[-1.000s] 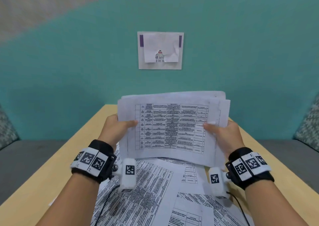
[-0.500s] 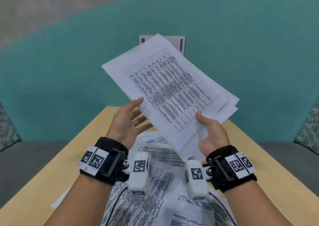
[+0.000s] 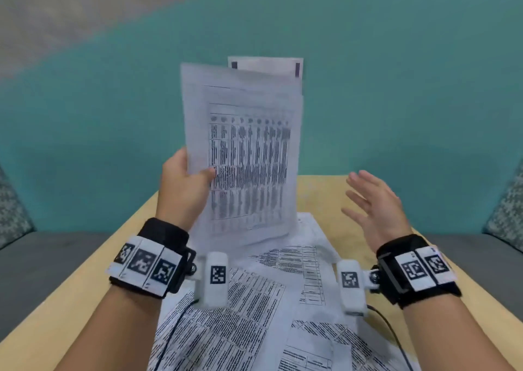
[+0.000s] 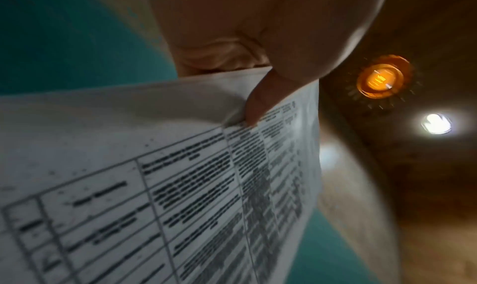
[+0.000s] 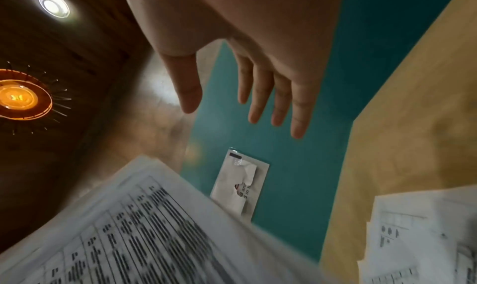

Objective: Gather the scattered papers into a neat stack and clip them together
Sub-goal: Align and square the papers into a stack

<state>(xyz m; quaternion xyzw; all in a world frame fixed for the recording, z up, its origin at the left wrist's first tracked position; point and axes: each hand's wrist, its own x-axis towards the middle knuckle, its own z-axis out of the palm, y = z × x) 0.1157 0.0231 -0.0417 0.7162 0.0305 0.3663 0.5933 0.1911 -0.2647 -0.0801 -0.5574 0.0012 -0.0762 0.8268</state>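
Observation:
A bundle of printed sheets [image 3: 246, 155] stands upright on its short edge above the table, blurred by motion. My left hand [image 3: 184, 183] grips its left edge, thumb on the front; the left wrist view shows that thumb [image 4: 260, 102] pressing the sheets [image 4: 154, 186]. My right hand [image 3: 373, 203] hovers to the right of the bundle with fingers spread, holding nothing; in the right wrist view its fingers [image 5: 278, 96] are straight, apart from the bundle [image 5: 144, 237]. More printed papers [image 3: 254, 300] lie scattered on the table beneath. No clip is visible.
The wooden table [image 3: 334, 189] runs to a teal wall [image 3: 85, 115] carrying a taped white notice [image 3: 266, 66]. Grey seating [image 3: 51, 257] flanks the table on both sides. Loose sheets [image 5: 423, 237] lie at the right in the right wrist view.
The bundle turned from landscape through a tilt to upright. My right hand let go of it and moved out to the right; my left hand took hold of its left edge.

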